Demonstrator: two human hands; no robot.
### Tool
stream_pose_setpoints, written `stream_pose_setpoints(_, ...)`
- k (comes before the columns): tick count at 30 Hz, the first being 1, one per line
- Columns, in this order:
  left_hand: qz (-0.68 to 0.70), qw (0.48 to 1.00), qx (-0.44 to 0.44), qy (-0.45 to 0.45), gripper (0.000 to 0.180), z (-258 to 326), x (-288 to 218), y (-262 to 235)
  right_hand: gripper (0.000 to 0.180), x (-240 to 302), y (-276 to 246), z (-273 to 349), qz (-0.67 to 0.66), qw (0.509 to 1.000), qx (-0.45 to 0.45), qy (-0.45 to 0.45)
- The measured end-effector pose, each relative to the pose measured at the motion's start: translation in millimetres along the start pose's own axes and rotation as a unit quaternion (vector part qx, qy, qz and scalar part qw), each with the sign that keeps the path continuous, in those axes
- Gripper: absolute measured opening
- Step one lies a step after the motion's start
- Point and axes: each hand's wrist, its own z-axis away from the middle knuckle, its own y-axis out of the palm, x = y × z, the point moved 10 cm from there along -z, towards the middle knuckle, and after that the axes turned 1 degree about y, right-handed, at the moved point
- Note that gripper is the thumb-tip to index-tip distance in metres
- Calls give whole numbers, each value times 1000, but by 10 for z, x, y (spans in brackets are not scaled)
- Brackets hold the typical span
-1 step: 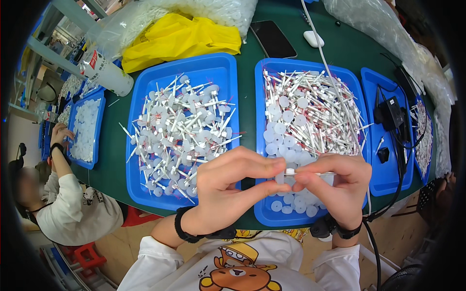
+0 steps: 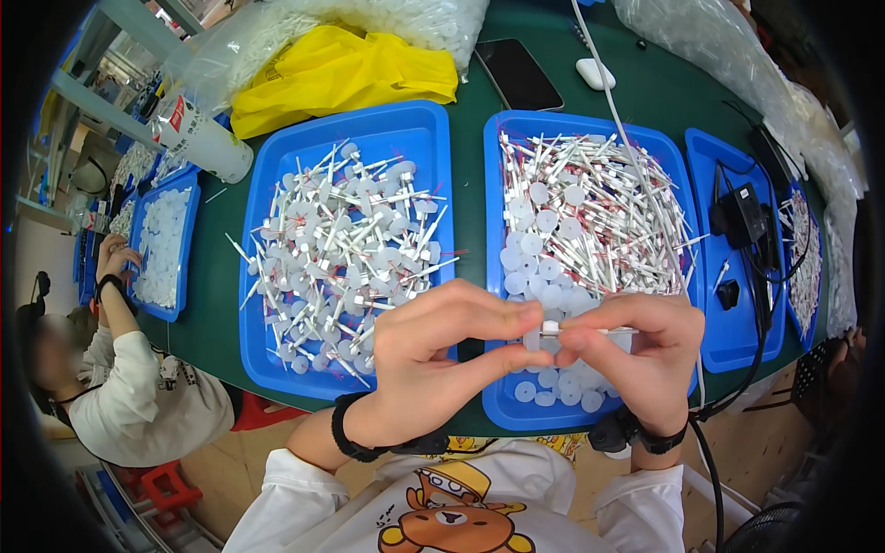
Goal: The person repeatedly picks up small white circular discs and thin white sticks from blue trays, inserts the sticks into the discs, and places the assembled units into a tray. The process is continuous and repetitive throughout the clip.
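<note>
Above the front of the right-hand blue tray (image 2: 495, 230), my two hands meet. My left hand (image 2: 452, 346) pinches a translucent white plastic disc (image 2: 532, 339) between thumb and fingertips, edge-on. Pinched in my right hand (image 2: 641, 355) is a thin white stick (image 2: 619, 330) with a small white block at its left end, against the disc. Whether the stick passes into the disc is hidden by my fingertips. Below lie loose discs (image 2: 546, 221) and a heap of white sticks with red threads (image 2: 613, 203).
A left blue tray (image 2: 255, 313) holds sticks with discs on them. A third blue tray (image 2: 737, 355) holds black adapters and cables. Behind are a yellow bag (image 2: 346, 78), a phone (image 2: 519, 74), a white case (image 2: 595, 74) and a cup (image 2: 203, 138). Another person (image 2: 138, 387) sits left.
</note>
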Motion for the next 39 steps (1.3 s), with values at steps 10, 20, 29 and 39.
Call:
stream_pose_setpoints(10, -32, 996, -52, 71, 36, -53, -70, -70, 30, -106, 44, 7, -61, 994, -22, 90)
stream_pose_setpoints(20, -333, 888, -298, 111, 36, 137, -347, -567, 26, -147, -143, -18, -42, 991, -92, 90)
stream_pose_setpoints(29, -371, 918, 138, -18, 29, 22, 298, 292, 13, -135, -217, -44, 159, 978, -132, 28)
stream_pose_setpoints(39, -311, 940, 139, -29, 21, 10, 295, 297, 12, -270, 59, 7, 392, 920, 14, -23)
